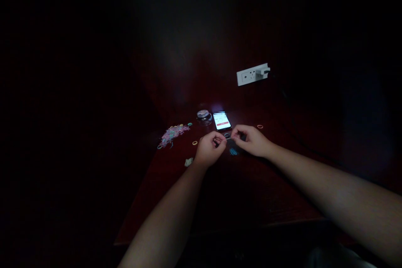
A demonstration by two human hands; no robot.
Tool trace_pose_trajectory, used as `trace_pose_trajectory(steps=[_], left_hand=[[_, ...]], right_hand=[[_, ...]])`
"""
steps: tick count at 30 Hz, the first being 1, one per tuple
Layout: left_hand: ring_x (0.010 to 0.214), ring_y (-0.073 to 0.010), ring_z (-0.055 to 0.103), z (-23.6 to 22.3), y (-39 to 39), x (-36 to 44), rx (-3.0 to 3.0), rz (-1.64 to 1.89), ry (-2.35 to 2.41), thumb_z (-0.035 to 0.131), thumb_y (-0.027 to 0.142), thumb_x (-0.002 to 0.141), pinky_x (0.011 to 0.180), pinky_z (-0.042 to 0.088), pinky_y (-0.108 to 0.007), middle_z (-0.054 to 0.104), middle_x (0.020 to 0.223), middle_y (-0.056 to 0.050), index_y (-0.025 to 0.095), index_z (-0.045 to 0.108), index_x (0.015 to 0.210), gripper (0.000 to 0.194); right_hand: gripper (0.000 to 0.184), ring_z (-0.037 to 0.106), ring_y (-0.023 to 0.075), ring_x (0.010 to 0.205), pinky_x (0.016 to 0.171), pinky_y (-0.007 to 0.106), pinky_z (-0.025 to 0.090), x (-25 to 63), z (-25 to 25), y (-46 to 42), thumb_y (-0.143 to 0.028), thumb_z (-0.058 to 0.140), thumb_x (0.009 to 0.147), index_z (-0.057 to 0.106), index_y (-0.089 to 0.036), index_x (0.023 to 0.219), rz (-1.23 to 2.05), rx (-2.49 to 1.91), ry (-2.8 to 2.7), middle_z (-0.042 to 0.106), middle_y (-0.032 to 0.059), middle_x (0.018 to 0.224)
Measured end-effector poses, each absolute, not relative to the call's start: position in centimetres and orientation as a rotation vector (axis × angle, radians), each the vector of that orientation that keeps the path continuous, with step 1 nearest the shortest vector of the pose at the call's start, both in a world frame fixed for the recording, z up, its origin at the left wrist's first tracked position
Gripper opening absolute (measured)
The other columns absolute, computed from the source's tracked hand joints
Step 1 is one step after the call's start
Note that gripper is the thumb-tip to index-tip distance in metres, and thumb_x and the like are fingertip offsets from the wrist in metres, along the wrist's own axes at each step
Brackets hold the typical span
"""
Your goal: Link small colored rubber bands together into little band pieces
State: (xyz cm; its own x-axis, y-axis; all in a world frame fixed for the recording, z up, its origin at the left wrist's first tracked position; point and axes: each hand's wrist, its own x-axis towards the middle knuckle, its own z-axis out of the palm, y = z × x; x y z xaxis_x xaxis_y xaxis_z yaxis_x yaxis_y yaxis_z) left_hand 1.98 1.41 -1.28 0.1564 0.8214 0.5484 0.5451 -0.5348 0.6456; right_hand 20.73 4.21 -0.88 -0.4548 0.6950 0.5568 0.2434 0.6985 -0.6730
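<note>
My left hand [211,149] is closed in a pinch above the dark red table. Facing it, my right hand [251,140] pinches too, fingertips a short way apart from the left ones. A thin pale elastic band [229,138] spans the gap between them. Just behind the fingertips lies a dark ring-shaped band [227,135]. A small heap of blue bands [233,151] sits below the gap, and a pale bunch of bands [189,162] lies beside my left wrist.
A lit phone [222,121] and a clear round jar [204,117] stand behind my hands. Mixed pink and teal bands [173,135] are piled at the left. Single bands, one yellow [195,143] and one orange [260,126], lie apart. A wall socket [253,74] holds a plug.
</note>
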Motion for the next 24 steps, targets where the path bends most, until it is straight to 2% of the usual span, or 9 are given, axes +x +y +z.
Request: trace_pose_trajectory(steps=[24], left_hand=[[0.065, -0.0099, 0.056, -1.43, 1.49, 2.0, 2.16, 1.31, 1.313, 0.06, 0.024, 0.078, 0.06, 0.042, -0.021, 0.065, 0.074, -0.001, 0.016, 0.062, 0.08, 0.008]], right_hand=[[0.003, 0.053, 0.0129, 0.063, 0.058, 0.025, 0.043, 20.71, -0.73, 4.2, -0.016, 0.057, 0.075, 0.06, -0.016, 0.075, 0.639, -0.708, -2.024, 0.059, 0.0024, 0.07]])
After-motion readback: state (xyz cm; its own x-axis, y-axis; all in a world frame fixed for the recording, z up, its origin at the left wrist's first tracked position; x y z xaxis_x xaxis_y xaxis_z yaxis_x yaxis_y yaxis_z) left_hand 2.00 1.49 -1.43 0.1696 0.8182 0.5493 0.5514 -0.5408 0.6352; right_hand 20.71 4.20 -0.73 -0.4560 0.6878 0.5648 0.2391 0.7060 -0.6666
